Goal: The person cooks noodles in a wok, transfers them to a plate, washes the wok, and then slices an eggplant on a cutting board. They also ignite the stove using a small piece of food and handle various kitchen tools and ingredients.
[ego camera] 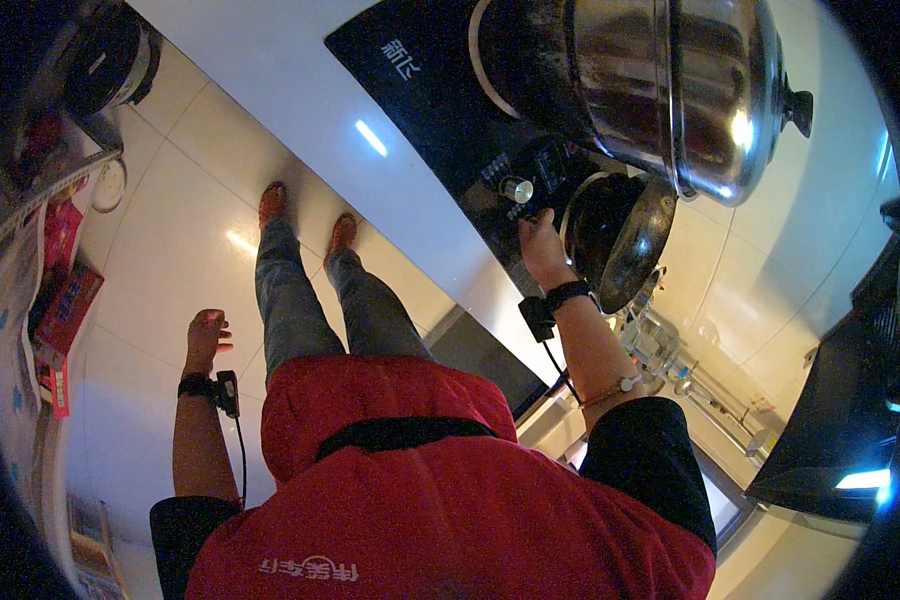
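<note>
Fingers together, my right hand (541,244) is at the control panel of a black two-burner cooktop (420,97), just beside a silver knob (517,190). Whether a fingertip presses the panel is unclear. A large steel steamer pot (645,82) with a lid and dark knob stands on the far burner. Close to the hand, a dark wok or pan (639,244) rests on the other burner, partly hidden by its own rim. My left hand (207,334) hangs over the floor with its fingers apart and holds nothing. Both wrists wear black straps with small devices.
A white countertop (270,67) runs along the cooktop's edge. Glass jars (652,341) stand beyond the pan, near the tiled wall. A black range hood (832,442) is at the right. Red packages (67,311) lie on a shelf at the left, below a black appliance (109,64).
</note>
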Motion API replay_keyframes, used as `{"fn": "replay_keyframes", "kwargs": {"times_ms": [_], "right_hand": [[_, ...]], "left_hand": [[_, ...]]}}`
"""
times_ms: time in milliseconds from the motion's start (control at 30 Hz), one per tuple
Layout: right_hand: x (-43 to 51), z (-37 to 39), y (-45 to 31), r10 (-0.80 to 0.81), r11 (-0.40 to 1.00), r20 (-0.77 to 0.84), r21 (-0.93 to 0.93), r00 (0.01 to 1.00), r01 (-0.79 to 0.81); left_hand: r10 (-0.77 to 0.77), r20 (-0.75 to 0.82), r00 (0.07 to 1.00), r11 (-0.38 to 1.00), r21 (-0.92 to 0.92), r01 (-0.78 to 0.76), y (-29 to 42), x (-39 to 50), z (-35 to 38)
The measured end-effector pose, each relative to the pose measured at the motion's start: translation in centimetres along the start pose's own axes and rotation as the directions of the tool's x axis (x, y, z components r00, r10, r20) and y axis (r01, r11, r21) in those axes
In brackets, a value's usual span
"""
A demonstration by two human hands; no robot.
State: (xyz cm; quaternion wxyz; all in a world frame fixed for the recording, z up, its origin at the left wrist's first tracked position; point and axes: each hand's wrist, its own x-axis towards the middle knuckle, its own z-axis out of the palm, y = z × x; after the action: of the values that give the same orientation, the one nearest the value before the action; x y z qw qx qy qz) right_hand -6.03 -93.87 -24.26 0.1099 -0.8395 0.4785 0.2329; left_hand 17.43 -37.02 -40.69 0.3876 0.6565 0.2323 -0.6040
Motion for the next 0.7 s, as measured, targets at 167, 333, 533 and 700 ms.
{"fn": "replay_keyframes", "kwargs": {"times_ms": [167, 333, 533, 700], "right_hand": [[0.7, -0.9, -0.2, -0.014, 0.999, 0.029, -0.049, 0.999, 0.016], [1.2, -0.3, 1.3, -0.094, 0.983, -0.065, -0.165, 0.993, 0.082], [4.0, 1.0, 4.7, 0.031, 0.999, -0.086, -0.015, 0.996, -0.032], [7.9, 3.3, 11.5, -0.270, 0.768, 0.189, 0.634, 0.944, 0.093]], "left_hand": [[-0.060, -0.038, 0.997, 0.998, -0.019, 0.060, 0.3, 0.6, 0.1], [-0.061, -0.054, 0.997, 0.998, -0.010, 0.060, -1.2, 1.2, -0.4], [-0.068, -0.069, 0.995, 0.998, -0.008, 0.067, -0.5, 0.5, 0.6], [0.016, -0.066, 0.998, 0.998, -0.059, -0.020, 0.6, -0.4, 1.1]]}}
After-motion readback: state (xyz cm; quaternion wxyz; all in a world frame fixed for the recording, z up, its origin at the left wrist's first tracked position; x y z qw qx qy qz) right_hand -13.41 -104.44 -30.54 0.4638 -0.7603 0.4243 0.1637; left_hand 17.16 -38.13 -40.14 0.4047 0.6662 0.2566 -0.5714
